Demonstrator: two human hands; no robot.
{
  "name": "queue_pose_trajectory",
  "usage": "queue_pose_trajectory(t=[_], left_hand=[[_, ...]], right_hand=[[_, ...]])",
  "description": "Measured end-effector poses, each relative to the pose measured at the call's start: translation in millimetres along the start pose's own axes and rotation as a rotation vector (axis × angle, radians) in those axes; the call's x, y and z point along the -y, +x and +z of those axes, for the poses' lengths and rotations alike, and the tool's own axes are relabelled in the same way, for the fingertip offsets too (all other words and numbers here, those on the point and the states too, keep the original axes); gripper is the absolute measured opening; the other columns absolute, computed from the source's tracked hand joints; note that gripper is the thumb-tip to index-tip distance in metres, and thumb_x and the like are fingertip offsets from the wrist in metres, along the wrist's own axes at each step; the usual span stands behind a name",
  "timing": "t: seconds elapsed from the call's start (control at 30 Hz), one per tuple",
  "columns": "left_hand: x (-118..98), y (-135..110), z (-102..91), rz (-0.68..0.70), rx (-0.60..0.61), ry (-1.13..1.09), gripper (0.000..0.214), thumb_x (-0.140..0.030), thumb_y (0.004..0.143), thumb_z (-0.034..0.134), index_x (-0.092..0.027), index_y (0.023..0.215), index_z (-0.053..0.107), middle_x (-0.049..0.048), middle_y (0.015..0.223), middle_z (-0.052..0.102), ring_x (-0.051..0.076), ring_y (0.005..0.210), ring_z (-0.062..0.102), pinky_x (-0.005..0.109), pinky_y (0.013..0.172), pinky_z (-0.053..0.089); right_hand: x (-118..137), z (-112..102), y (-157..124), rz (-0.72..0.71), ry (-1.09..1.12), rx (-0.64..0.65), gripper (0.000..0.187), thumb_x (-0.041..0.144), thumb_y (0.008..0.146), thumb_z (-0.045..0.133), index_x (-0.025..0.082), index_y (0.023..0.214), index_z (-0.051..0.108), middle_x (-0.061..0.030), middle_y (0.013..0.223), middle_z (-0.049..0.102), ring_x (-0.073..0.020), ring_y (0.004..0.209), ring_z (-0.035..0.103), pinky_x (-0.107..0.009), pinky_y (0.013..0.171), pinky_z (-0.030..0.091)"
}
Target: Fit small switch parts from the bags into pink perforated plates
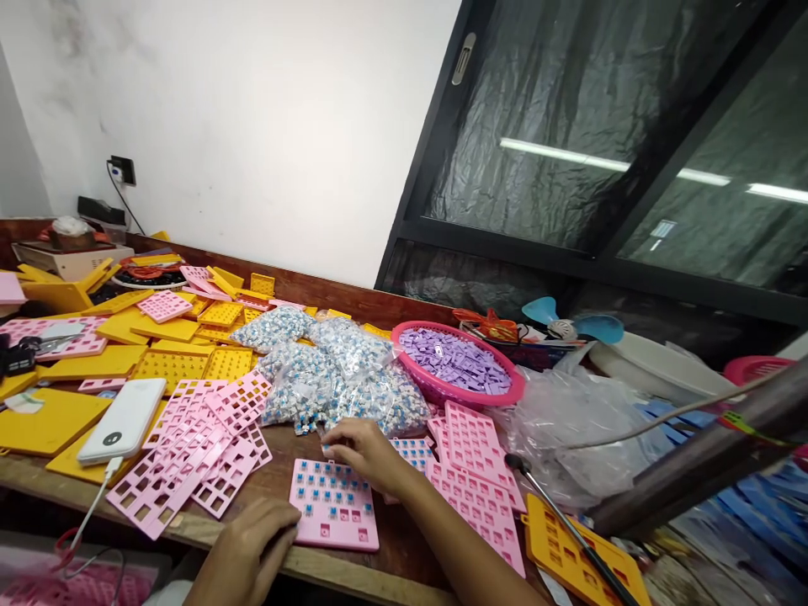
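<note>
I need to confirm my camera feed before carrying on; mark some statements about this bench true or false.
1. The left hand is at the left edge of the pink board. True.
2. Every slot in the board is filled. False: several towards its near edge are empty.
3. The right hand is by the board's far edge. True.
4. Bags of small pieces lie left of the pink basket. True.
5. The basket's tiles are yellow. False: they are purple.
</note>
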State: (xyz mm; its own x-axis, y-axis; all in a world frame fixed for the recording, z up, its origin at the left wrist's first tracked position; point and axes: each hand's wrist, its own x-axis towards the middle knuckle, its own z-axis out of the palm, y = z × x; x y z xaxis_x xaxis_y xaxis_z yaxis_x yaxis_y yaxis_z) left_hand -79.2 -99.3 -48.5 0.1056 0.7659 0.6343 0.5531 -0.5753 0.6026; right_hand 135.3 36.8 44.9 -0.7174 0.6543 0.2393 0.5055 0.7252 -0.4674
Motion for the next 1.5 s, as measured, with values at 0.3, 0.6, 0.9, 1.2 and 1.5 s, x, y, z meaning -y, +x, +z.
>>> queue_pose_trajectory(t=[0.3, 0.6, 0.9, 1.2, 1.5], left_hand=[[-11.6, 1.7, 14.1, 0.01, 0.105, 0.279, 0.02, -0.022, 0.097, 0.056, -0.026, 0.106, 0.073, 0.0061, 0.101, 0.077, 0.021, 0.092, 0.074, 0.029, 0.082, 0.061], [-8.7, -25.9, 15.1, 0.196, 0.137, 0.646, 0.043, -0.028, 0.092, 0.065, -0.031, 0.134, 0.063, 0.0028, 0.119, 0.077, 0.026, 0.101, 0.073, 0.039, 0.088, 0.057], [-8.4, 90.3, -1.8, -0.178, 0.229, 0.422, 0.026, -0.032, 0.101, 0.047, -0.024, 0.103, 0.072, 0.0081, 0.106, 0.073, 0.023, 0.1, 0.067, 0.036, 0.089, 0.051], [36.2, 135.4, 11.9, -0.296, 0.382, 0.397, 0.02, -0.014, 0.086, 0.057, -0.022, 0.092, 0.074, 0.0051, 0.1, 0.072, 0.021, 0.096, 0.067, 0.03, 0.086, 0.047], [15.8, 90.9, -5.5, -0.339, 0.148, 0.129, 0.024, -0.021, 0.09, 0.053, -0.021, 0.107, 0.069, 0.0068, 0.11, 0.074, 0.022, 0.103, 0.069, 0.037, 0.093, 0.056]], right_hand=[[-1.5, -2.3, -63.2, 0.114, 0.301, -0.104, 0.013, 0.03, 0.093, 0.069, 0.022, 0.095, 0.08, -0.0039, 0.089, 0.078, -0.0189, 0.081, 0.07, -0.03, 0.077, 0.051], [-9.8, 3.2, -73.3, -0.045, -0.01, -0.067, 0.013, 0.027, 0.098, 0.063, 0.022, 0.095, 0.075, -0.0041, 0.09, 0.074, -0.0197, 0.09, 0.063, -0.032, 0.082, 0.046], [-15.5, 8.8, -73.5, -0.057, -0.086, -0.074, 0.01, 0.022, 0.097, 0.064, 0.023, 0.092, 0.073, -0.0024, 0.089, 0.072, -0.0188, 0.088, 0.063, -0.031, 0.078, 0.045], [-17.9, 19.9, -75.4, -0.051, -0.182, -0.093, 0.005, 0.022, 0.094, 0.07, 0.023, 0.089, 0.072, -0.0017, 0.088, 0.072, -0.0199, 0.088, 0.061, -0.033, 0.078, 0.042], [0.2, 6.6, -70.7, -0.027, -0.192, -0.047, 0.007, 0.026, 0.094, 0.071, 0.023, 0.09, 0.075, -0.0003, 0.085, 0.073, -0.0175, 0.085, 0.063, -0.03, 0.078, 0.044]])
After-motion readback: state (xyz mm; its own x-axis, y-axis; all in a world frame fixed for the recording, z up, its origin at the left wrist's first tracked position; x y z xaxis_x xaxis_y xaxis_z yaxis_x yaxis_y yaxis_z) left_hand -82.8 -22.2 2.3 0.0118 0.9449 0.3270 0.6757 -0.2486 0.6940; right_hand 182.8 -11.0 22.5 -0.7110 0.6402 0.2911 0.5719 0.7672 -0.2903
